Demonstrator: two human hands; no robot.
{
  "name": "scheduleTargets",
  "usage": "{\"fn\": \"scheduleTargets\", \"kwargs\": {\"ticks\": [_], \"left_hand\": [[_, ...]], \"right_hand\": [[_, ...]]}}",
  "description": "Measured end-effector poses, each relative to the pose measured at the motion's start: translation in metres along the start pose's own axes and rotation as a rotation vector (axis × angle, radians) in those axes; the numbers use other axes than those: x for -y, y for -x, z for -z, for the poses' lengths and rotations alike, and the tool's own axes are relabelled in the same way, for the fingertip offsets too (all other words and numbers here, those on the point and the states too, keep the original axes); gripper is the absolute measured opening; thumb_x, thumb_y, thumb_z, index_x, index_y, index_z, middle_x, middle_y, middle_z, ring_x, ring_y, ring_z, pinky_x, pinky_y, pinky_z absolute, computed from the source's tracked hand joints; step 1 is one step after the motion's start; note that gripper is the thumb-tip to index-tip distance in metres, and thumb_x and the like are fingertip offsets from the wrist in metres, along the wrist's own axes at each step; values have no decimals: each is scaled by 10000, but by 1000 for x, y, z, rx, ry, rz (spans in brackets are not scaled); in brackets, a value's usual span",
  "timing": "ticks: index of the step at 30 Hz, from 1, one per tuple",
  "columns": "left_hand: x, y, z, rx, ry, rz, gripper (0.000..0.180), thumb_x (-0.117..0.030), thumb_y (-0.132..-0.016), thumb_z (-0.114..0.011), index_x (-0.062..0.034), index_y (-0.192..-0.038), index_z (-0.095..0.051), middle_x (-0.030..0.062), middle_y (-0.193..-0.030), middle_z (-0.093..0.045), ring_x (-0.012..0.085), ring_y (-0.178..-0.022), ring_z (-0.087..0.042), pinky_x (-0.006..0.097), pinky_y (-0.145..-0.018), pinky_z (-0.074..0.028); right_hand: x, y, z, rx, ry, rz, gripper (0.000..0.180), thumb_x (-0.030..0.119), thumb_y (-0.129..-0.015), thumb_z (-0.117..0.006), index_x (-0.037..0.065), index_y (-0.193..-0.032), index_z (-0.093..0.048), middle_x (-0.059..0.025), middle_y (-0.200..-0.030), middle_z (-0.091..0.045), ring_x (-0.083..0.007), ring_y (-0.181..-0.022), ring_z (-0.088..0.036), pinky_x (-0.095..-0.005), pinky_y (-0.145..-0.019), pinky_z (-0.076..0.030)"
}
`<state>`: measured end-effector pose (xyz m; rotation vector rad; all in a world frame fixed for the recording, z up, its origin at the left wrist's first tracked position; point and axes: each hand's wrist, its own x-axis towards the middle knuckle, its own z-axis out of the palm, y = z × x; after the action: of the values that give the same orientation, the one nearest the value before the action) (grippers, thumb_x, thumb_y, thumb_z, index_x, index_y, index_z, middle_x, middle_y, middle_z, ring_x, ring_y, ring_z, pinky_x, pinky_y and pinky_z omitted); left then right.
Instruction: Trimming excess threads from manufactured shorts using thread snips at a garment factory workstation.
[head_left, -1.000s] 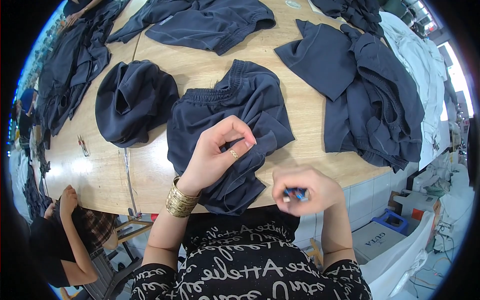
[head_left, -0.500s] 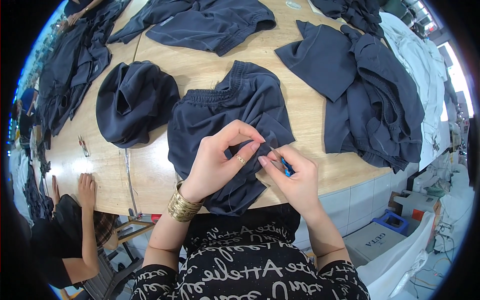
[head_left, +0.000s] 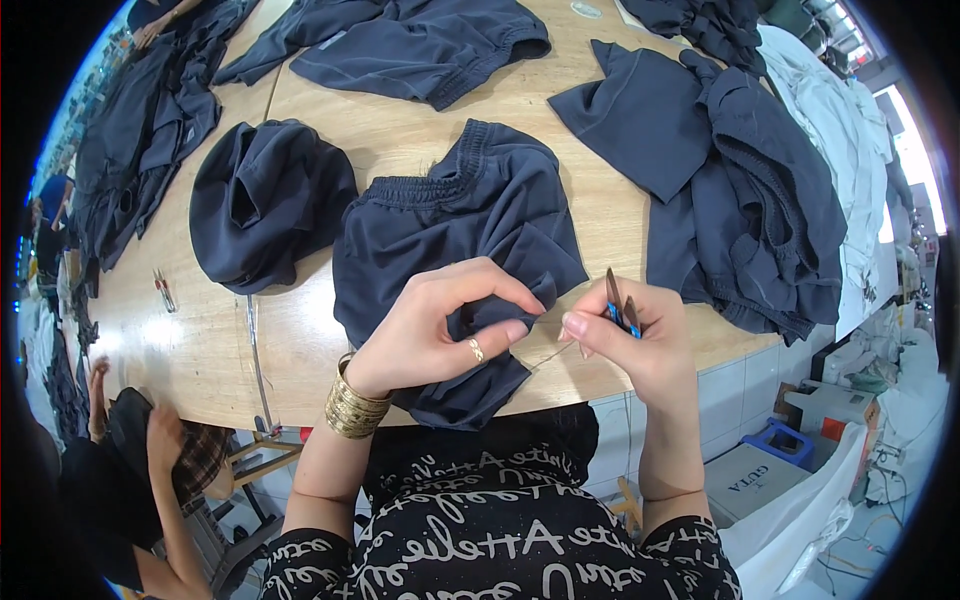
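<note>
Dark navy shorts (head_left: 430,230) with a gathered elastic waistband lie on the table in front of me. My left hand (head_left: 430,335) pinches a fold of their hem between thumb and fingertips. To the right, just off the fabric, my right hand (head_left: 645,340) is closed round small thread snips (head_left: 614,295) with blue on them, their dark blades pointing up and away from me. Its thumb and forefinger are pressed together, and a thin thread (head_left: 553,353) seems to run from them toward the shorts.
A bunched navy garment (head_left: 265,205) sits left, and a pile of navy garments (head_left: 765,200) lies right. More navy shorts (head_left: 430,50) are at the back. A second pair of snips (head_left: 164,290) rests on the wooden table (head_left: 320,370). Another person's arm (head_left: 165,470) is at lower left.
My right hand has moved right, away from the hem, with the snips in it. My left hand keeps its pinch on the fabric. The other person's hand has drawn back from the table.
</note>
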<state>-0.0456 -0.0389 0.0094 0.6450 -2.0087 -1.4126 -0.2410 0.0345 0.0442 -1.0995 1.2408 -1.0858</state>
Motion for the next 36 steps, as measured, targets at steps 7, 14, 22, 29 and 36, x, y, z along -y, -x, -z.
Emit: {"fn": "scheduleTargets", "kwargs": {"ticks": [7,14,22,29,36], "left_hand": [[4,-1,0,-38,-119,2,98,-77,-757,-705,-35,-825,-648,73,-932,-634,175,-820,-618,262,-737,-470],[11,2,12,-144,467,373,103,-81,-841,-652,21,-848,-645,29,-886,-647,25,-759,-557,176,-704,-440],[15,3,19,-130,506,458,97,-96,-843,-645,0,-850,-640,-10,-792,-606,26,-726,-534,174,-689,-423],[15,2,17,-107,510,419,115,-130,-840,-664,-19,-862,-642,-35,-751,-624,-6,-691,-515,152,-661,-414],[14,1,17,-93,504,428,117,-132,-835,-670,-19,-860,-650,-33,-751,-626,-3,-693,-517,155,-665,-414]], "right_hand": [[13,-24,0,46,-21,31,108,99,-832,-642,-6,-858,-633,24,-720,-577,-24,-611,-467,-170,-556,-352],[7,-34,5,-306,484,191,354,67,-857,-589,69,-1209,-559,-49,-894,-642,-136,-642,-553,-241,-623,-457],[-13,-18,4,-51,977,438,306,339,-761,-684,81,-890,-581,-25,-712,-566,-202,-680,-551,-325,-651,-403],[-21,-24,2,-62,1026,557,291,366,-749,-676,94,-797,-583,-11,-663,-542,-189,-602,-536,-306,-558,-409],[-14,-26,1,-30,1100,567,275,307,-720,-715,72,-790,-591,-40,-682,-589,-205,-606,-566,-299,-544,-421]]}}
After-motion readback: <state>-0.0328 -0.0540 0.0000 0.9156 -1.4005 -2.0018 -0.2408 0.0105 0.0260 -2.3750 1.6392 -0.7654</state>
